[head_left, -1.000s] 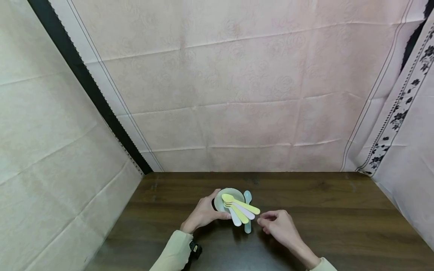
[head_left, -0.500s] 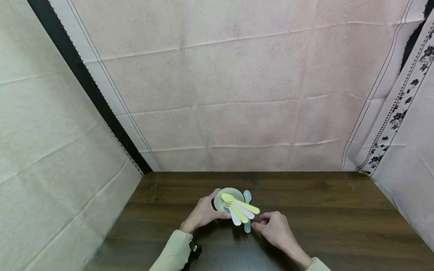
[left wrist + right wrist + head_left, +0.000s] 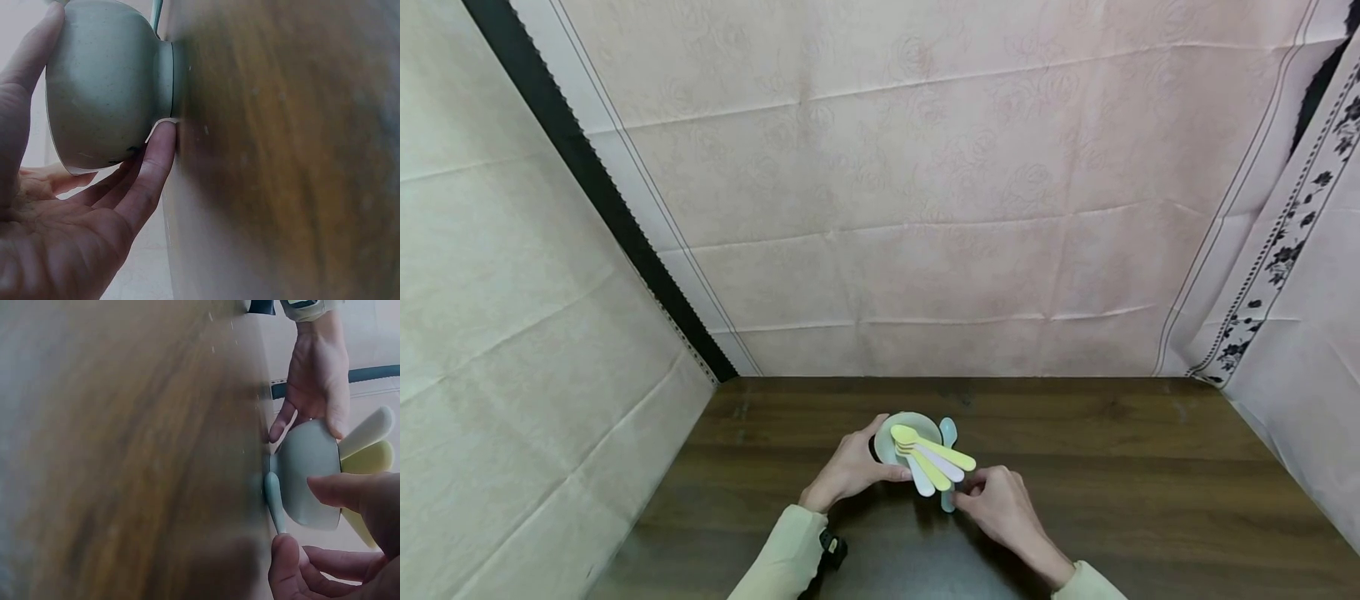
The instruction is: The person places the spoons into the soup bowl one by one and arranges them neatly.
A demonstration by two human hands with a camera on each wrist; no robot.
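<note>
A pale green bowl is tilted a little, and several yellow and white spoons lie fanned in it, their handles over the near right rim. Around its left side my left hand grips it; in the left wrist view fingers reach under the bowl near its foot. Right of the bowl, a light blue spoon lies on the table, partly covered by the fanned handles. At its near end my right hand has curled fingertips on the handle, one finger stretched beside the bowl in the right wrist view.
The brown wooden table spreads on both sides of the hands. Pale cloth hangs behind it and along both sides. A dark device sits on my left wrist.
My right hand has moved left, from beside the light blue spoon onto its handle. My left hand and the bowl with its spoons stay in place.
</note>
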